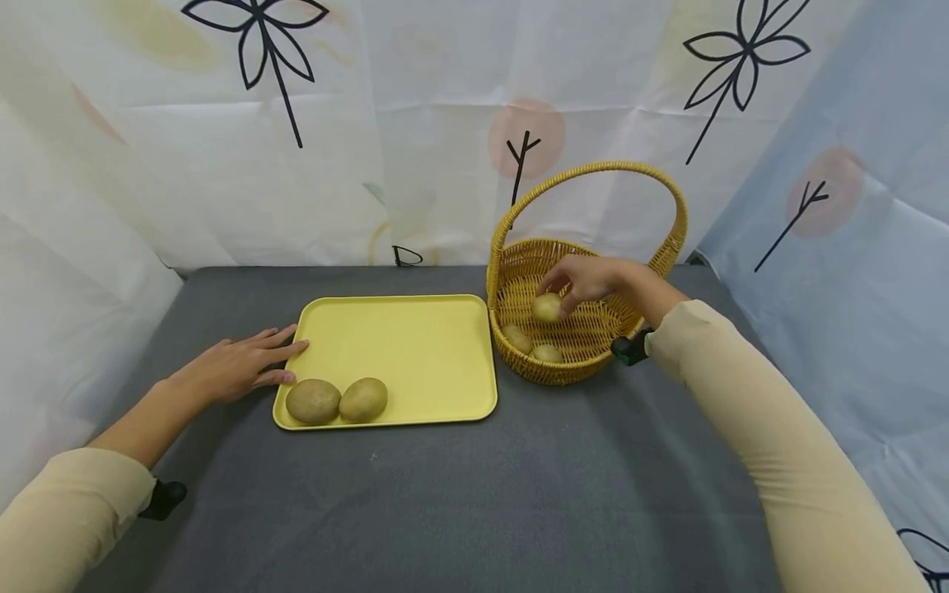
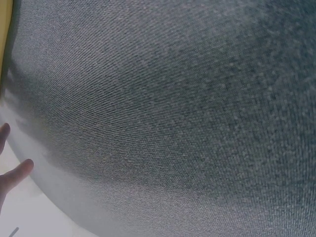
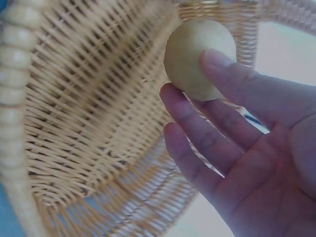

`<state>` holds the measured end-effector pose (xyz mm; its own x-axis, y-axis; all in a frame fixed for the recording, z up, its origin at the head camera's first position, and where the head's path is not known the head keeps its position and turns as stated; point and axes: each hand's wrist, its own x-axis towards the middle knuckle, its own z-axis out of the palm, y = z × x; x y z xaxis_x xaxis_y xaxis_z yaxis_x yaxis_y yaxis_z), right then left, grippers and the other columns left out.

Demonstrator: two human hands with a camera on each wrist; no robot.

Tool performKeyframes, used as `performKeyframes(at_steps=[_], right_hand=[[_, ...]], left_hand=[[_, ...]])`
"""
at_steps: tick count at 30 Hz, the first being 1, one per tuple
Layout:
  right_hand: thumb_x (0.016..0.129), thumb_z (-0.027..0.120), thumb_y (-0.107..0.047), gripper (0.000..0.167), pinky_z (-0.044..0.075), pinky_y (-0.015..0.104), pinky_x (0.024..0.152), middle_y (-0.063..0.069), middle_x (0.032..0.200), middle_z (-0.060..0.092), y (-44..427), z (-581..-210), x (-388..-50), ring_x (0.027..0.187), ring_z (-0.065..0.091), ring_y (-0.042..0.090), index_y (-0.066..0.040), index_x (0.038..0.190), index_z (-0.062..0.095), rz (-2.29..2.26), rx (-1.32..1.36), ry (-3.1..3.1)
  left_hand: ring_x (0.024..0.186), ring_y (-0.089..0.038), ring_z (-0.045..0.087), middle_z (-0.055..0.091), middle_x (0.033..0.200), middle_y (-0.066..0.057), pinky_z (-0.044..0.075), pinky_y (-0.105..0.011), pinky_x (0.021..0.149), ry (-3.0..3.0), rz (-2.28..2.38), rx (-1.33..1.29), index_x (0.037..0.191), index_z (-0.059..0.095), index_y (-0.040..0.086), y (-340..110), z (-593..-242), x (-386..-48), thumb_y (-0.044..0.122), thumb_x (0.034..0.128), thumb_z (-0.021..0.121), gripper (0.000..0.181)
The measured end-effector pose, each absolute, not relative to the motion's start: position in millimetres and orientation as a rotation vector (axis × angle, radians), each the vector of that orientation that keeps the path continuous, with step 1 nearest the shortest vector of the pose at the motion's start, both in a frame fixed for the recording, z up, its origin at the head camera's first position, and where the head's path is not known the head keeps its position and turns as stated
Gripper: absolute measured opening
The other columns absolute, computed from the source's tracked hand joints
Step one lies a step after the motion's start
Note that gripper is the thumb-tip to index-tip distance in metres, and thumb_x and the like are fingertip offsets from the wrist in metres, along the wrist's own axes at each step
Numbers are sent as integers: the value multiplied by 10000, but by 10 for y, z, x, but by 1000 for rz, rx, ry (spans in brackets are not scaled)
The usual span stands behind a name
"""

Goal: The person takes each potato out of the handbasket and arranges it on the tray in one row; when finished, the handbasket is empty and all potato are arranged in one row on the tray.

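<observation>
Inside the wicker basket (image 1: 554, 377), my right hand (image 1: 591, 277) pinches a potato (image 1: 547, 308) above two more potatoes (image 1: 547, 353); my left hand (image 1: 240, 363) lies spread at the left edge of the yellow tray (image 1: 426, 354), near a pair of potatoes (image 1: 313, 402). I'd call this moving potatoes basket to tray (direction's my guess); next calls for lifting clear of the rim.

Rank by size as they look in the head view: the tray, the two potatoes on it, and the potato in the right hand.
1. Yellow tray
2. Left tray potato and right tray potato: too alike to rank
3. Held potato, partly covered by the right hand
</observation>
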<state>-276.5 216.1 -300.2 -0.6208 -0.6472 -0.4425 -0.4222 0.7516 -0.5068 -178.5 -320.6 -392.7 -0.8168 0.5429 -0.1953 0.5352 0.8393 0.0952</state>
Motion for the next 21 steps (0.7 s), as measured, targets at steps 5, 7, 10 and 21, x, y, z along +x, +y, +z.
performKeyframes(at_steps=[5, 7, 10, 21], right_hand=[[893, 699, 26, 508, 469, 482, 1001, 238, 1369, 561, 2117, -2867, -2675, 1246, 553, 396, 78, 1374, 544, -557, -877, 2307], [892, 695, 32, 497, 492, 464, 973, 222, 1349, 581, 2084, -2820, -2633, 1191, 598, 371, 69, 1367, 555, -584, -927, 2276], [896, 694, 35, 480, 505, 442, 952, 187, 1320, 606, 2020, -2756, -2559, 1140, 637, 321, 47, 1360, 571, -632, -995, 2218], [898, 691, 38, 463, 527, 401, 886, 98, 1177, 653, 1616, -2704, -2236, 1008, 684, 196, 19, 1347, 577, -745, -1158, 2076]], left_hand=[[1400, -442, 366, 332, 1576, -206, 373, -714, 905, 2811, 45, 845, 1505, 469, 132, -3216, -3924, -1776, 511, 992, 538, 641], [1398, -444, 368, 331, 1575, -210, 376, -713, 900, 2813, 42, 853, 1504, 469, 128, -3216, -3917, -1773, 506, 993, 540, 639], [1398, -447, 366, 327, 1576, -213, 373, -717, 902, 2814, 48, 857, 1504, 468, 125, -3213, -3904, -1770, 498, 994, 543, 637], [1396, -443, 374, 328, 1577, -208, 387, -709, 882, 2815, 55, 873, 1502, 472, 127, -3218, -3909, -1771, 497, 989, 552, 637]])
